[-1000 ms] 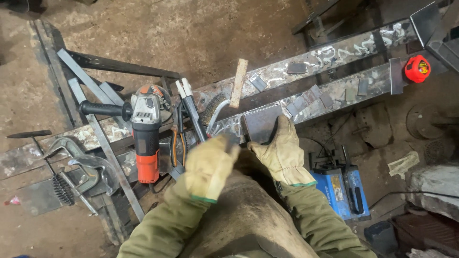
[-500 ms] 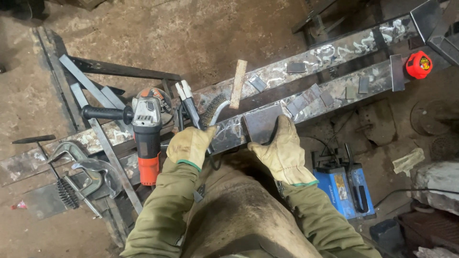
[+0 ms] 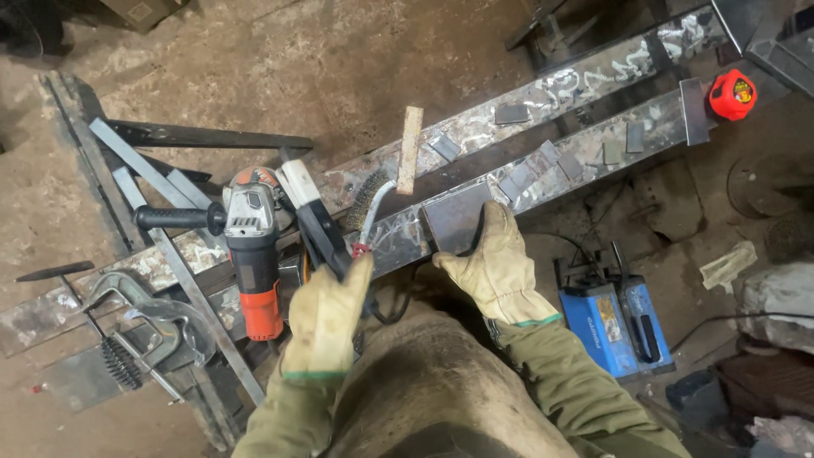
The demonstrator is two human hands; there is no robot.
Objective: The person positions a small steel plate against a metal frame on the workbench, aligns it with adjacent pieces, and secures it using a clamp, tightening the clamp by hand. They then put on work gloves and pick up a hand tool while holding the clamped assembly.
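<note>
Gloved hands at a steel beam: right hand flat on a small plate, left hand closed on a tool handle.

The square steel plate (image 3: 455, 222) sits on the long beam (image 3: 585, 144) near the centre of the frame; the right hand (image 3: 496, 267), in a tan leather glove, lies on it with fingers spread and pressing. The left hand (image 3: 326, 318), lower centre, is curled around the black handle of a welding electrode holder (image 3: 315, 222); whether it grips tightly I cannot tell. Just beside it a wire brush (image 3: 370, 203) rests on the beam. Left of centre lies an orange angle grinder (image 3: 252, 254), with a C-clamp (image 3: 136, 309) at the lower left. A red tape measure (image 3: 732, 93) sits upper right, and a blue box (image 3: 615, 318) is on the floor lower right.
</note>
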